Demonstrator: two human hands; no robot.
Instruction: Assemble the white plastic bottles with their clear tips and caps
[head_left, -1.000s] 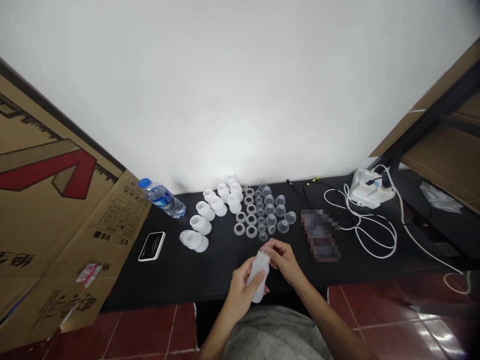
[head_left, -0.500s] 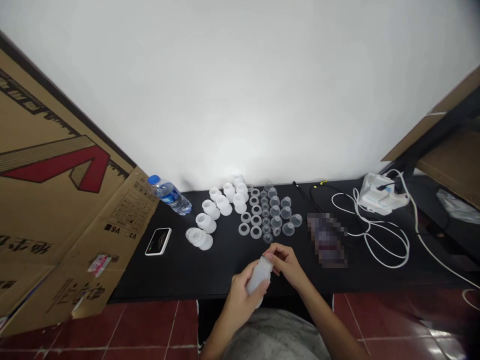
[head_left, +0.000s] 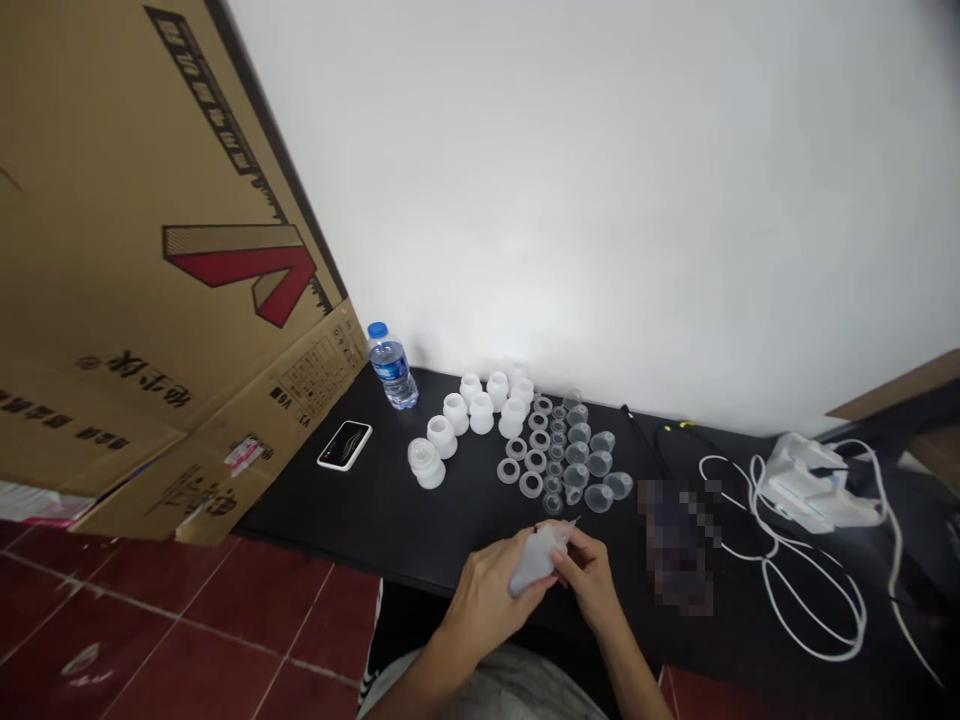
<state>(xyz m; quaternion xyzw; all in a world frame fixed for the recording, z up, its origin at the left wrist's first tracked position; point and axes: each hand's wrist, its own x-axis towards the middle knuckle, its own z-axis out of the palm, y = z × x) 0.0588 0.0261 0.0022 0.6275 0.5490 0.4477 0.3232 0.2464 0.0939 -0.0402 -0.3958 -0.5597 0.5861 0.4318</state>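
Since half a second ago, our view swings toward the left, so the water bottle (head_left: pixel 391 372) and the rows of parts sit farther right in the frame, and the plastic bottle (head_left: pixel 531 562) tips over more toward the right. We have this translucent white bottle at the lower centre of the frame, raised near the front edge of the black bench (head_left: pixel 341 515). Our left grip (head_left: pixel 486 595) wraps around its body, thumb below and fingers behind. Our right grip (head_left: pixel 591 578) touches the neck end with thumb and fingertips; we cannot tell whether it also pinches a small part there.

We judge the bottle light and probably hollow, its wall fairly stiff with a little give, smooth enough to turn in a loose hold, and hardly fragile. The body below the shoulder looks the best place to hold it, without squeezing hard, leaving the neck free.

Its long axis runs aslant: the rounded base points to the lower left, the neck to the upper right, toward the translucent dome covers (head_left: pixel 599 463).
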